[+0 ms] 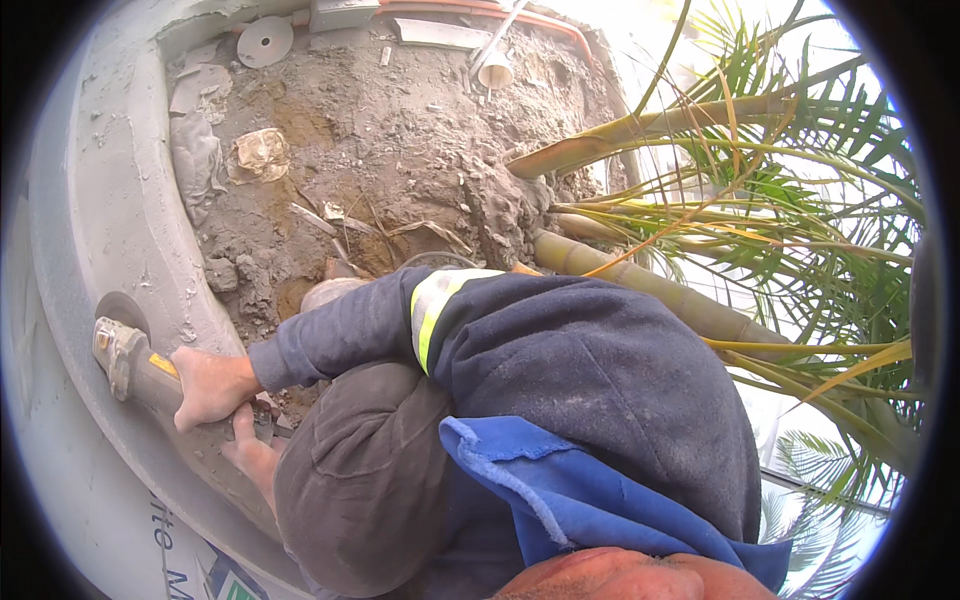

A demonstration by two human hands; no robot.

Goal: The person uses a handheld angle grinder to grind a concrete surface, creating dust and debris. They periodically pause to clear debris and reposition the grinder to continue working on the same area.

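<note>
I am crouched over a curved concrete kerb [110,200]. A tan pipe [150,375] with a chunky fitting on its end and a yellow band comes out of a round hole in the kerb. My right hand [210,385], on a dark blue sleeve with a yellow-green reflective band, is wrapped around the pipe. Just below, my left hand [252,455] pokes out from behind my grey-trousered knee [360,480]. One finger reaches up to a dark piece beside the pipe, and its grip is hidden.
Inside the kerb lies a bed of loose brown soil [400,140] with a palm plant [740,200] on the right. On the soil are a grey disc [265,40], crumpled plastic [260,155], a grey cloth [195,150] and an orange hose [520,15].
</note>
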